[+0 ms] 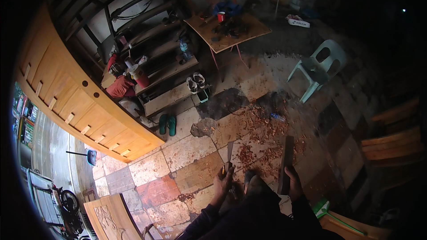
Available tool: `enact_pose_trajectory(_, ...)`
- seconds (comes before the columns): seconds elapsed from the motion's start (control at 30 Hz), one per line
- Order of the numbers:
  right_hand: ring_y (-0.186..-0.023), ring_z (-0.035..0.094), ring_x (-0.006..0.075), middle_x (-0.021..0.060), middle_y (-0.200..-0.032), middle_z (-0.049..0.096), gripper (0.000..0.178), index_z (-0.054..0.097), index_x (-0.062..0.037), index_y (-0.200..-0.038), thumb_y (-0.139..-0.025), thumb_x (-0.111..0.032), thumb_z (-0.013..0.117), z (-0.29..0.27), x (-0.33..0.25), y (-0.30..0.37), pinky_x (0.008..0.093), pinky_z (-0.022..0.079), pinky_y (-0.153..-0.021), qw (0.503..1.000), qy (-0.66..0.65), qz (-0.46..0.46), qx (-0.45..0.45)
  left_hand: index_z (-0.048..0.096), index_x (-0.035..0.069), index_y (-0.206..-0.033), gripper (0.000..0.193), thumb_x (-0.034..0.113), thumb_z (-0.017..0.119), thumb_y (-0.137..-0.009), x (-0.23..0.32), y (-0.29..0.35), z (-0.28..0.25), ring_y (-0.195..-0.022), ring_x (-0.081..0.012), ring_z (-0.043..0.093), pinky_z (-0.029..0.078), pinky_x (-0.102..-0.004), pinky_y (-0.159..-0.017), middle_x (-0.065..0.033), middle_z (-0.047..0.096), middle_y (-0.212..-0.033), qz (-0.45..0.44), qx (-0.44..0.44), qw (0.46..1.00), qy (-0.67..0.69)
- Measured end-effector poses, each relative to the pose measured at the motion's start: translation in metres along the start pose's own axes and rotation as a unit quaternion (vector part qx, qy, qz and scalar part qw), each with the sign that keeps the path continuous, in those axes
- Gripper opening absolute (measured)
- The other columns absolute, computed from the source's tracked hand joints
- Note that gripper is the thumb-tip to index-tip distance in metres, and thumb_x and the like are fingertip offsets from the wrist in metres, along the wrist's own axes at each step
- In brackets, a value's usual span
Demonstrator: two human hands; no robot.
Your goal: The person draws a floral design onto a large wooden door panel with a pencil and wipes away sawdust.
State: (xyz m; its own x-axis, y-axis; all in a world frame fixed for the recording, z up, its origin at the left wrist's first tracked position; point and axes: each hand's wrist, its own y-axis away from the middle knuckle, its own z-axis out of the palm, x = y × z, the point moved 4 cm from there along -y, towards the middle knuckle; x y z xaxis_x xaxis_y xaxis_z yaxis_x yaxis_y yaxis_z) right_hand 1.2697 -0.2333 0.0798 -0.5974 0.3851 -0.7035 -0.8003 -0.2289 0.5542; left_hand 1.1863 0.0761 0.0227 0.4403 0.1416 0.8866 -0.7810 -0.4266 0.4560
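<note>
My left hand point(222, 183) is closed on a flat-bladed hand tool point(230, 152), its narrow blade pointing away from me. A small yellowish part shows by the fingers; the exact kind of tool is too dark to make out. My right hand point(294, 184) grips a long dark wooden block point(286, 160) along its right side, and the block points away from me. Between the two hands, below my body, one shoe point(249, 178) is partly visible. Reddish-brown wood shavings point(262, 126) lie scattered over the tiled floor just beyond both hands.
At the left stands a large wooden door point(84, 93), with a carved panel point(113, 218) below it. Wooden steps point(169, 93) hold shoes and containers. Farther off are a cluttered table point(253, 31) and a plastic chair point(322, 62). Green slippers point(167, 125) and a bottle point(277, 117) lie on the floor.
</note>
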Motion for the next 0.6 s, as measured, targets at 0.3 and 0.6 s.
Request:
enact_pose_trajectory(0.3, -0.073, 0.065, 0.0156, 0.003, -0.089, 0.062, 0.023, 0.061, -0.0073, -0.112, -0.097, -0.023, 0.067, 0.012, -0.102, -0.196, 0.0347, 0.053, -0.062, 0.998, -0.032, 0.041, -0.035, 0.069, 0.005, -0.101, 0.041, 0.044, 0.078, -0.094, 0.076, -0.19, 0.001, -0.071, -0.0077, 0.054, 0.043, -0.0288, -0.061, 0.0032, 0.061, -0.076, 0.023, 0.115, 0.993, -0.012)
enact_pose_trajectory(0.6, -0.088, 0.065, 0.0147, 0.0051, -0.105, 0.064, 0.041, 0.06, -0.0025, -0.127, -0.088, -0.012, 0.07, 0.13, -0.221, -0.374, 0.0321, 0.051, -0.073, 0.974, 0.2, -0.102, -0.035, 0.072, 0.011, -0.118, 0.032, 0.036, 0.071, -0.098, 0.268, -0.402, -0.016, -0.085, -0.0326, 0.073, 0.054, -0.041, -0.072, -0.0157, 0.076, -0.093, 0.172, 0.236, 0.92, -0.26)
